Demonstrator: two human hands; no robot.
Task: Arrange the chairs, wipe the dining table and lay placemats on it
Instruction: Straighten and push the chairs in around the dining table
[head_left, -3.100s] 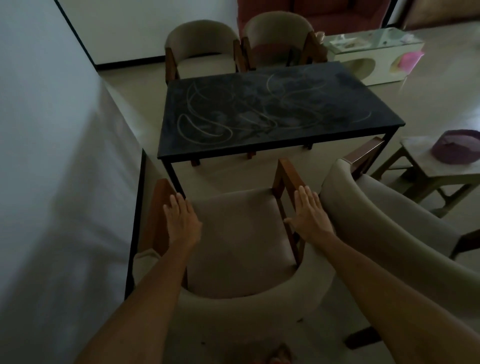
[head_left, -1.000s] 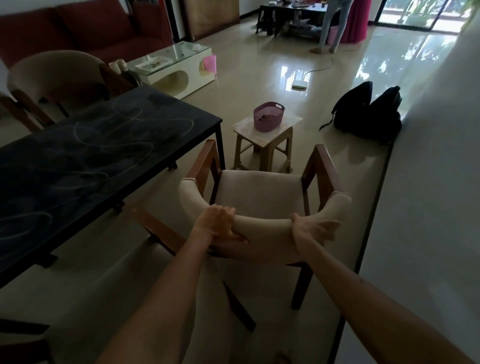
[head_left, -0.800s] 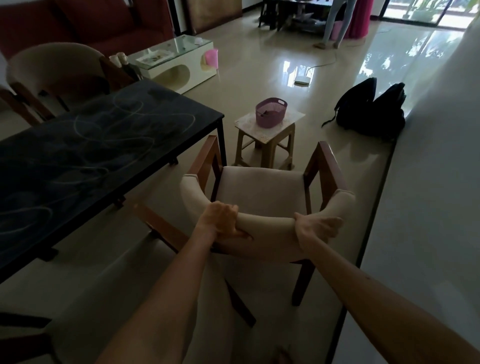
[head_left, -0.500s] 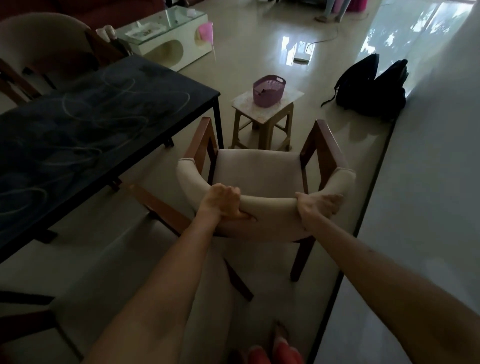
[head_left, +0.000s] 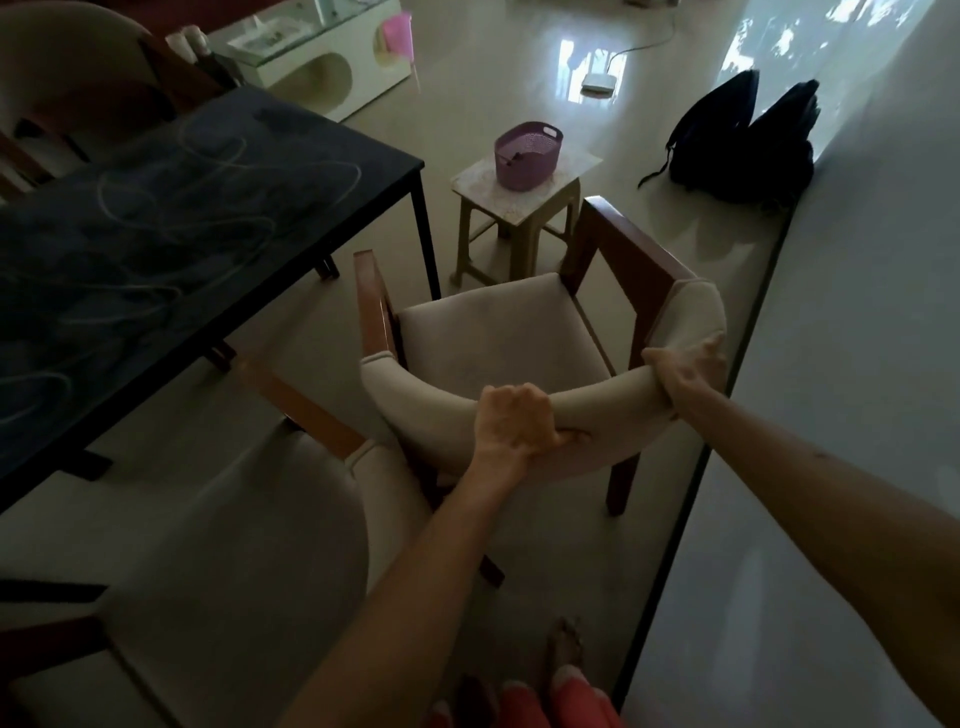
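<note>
Chair (head_left: 498, 332): off table (head_left: 171, 218) corner at 4 o'clock; our left hand (head_left: 514, 421) and right hand (head_left: 685, 369) clamp its backrest. Risk: armrest striking table leg if we swing wide.

The view is dim and underexposed, with muted colour and soft detail in the dark areas. Daylight enters from the top right, throwing bright blown-out glare patches on the glossy floor (head_left: 592, 67). The dark dining table (head_left: 156, 249) shows pale smear marks in the low light. The lower left sinks into shadow. Wide-angle distortion bends the wall (head_left: 857, 364) and the forearms towards the edges.
</note>
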